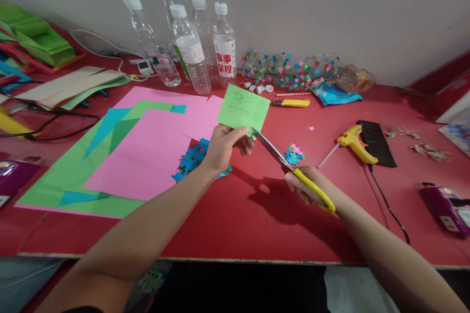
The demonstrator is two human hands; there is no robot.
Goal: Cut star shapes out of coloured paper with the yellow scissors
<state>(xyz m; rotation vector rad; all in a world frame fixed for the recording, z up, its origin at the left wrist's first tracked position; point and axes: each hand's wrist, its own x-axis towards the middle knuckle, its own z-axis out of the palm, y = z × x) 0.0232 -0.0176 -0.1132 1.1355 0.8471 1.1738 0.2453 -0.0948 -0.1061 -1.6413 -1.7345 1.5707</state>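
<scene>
A green square of paper (244, 108) with pencilled star outlines is pinched at its lower edge by my left hand (225, 145), thumb on top. My right hand (308, 183) is wrapped round the yellow handles of the scissors (273, 150). The scissor tips touch the lower right edge of the paper. Just left of and below my left hand lies a pile of blue paper stars (191, 160). A smaller heap of blue and pink stars (293, 155) sits beyond my right hand.
Plastic bottles (224, 49) stand at the back wall, beside a clear bottle full of coloured stars (290, 71). Pink sheets (141, 156) and green sheets cover the left. A yellow cutter (295, 103), a glue gun (355, 143) and a black phone-like slab (380, 144) lie right.
</scene>
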